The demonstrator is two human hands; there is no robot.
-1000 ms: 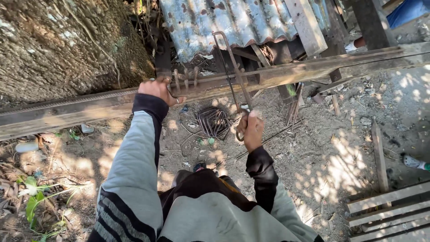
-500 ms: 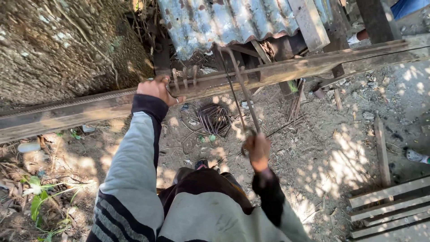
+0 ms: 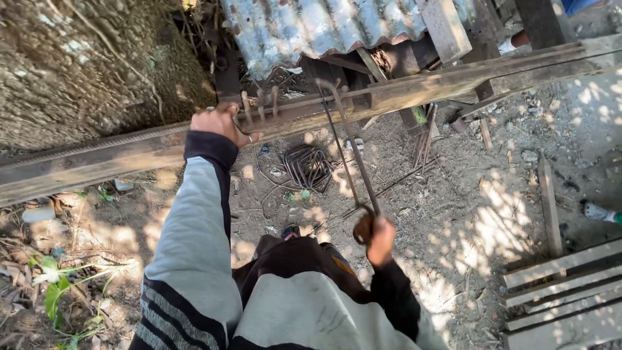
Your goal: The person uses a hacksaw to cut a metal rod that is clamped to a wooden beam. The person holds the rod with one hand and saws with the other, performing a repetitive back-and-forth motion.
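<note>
Pulled lower since a second ago, my right hand (image 3: pixel 380 238) stays fisted on the bending lever's (image 3: pixel 350 155) looped end, below the wooden beam (image 3: pixel 414 87). On that beam, my left hand (image 3: pixel 220 122) presses the rebar (image 3: pixel 97 144), fingers curled; wire coils (image 3: pixel 310 166) lie beneath it.

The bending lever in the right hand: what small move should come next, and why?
Probably pull the bending lever a little further toward the body. The right hand grips its looped end low, the left hand presses the rod on the wooden beam beside the pegs, and the lever's top is hooked there.
</note>
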